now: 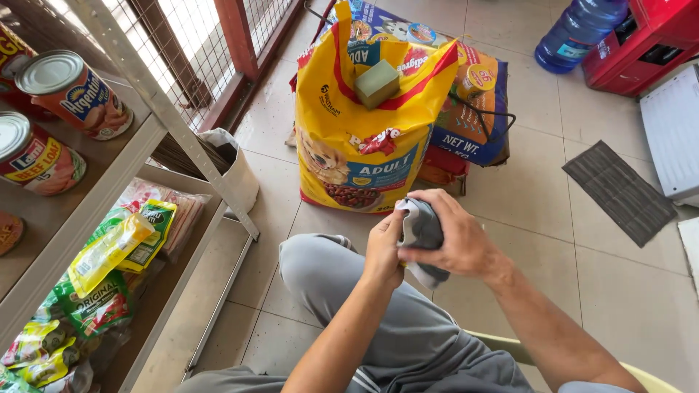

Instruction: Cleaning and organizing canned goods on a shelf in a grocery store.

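Observation:
Both my hands meet above my raised knee in grey trousers (328,269). My right hand (455,236) is wrapped over a bunched grey cloth (422,233), and my left hand (384,251) grips the same cloth from the left side. Part of the cloth hangs below my right hand. Just beyond my hands stands a large yellow pet food bag (364,138), open at the top, with a green block (376,84) resting in its mouth.
A metal shelf (109,189) on the left carries cans (69,91) above and snack packets (124,244) below. A blue bag (473,102) stands behind the yellow one. A blue water bottle (579,33), a red case (644,44) and a dark mat (619,191) lie on the tiled floor.

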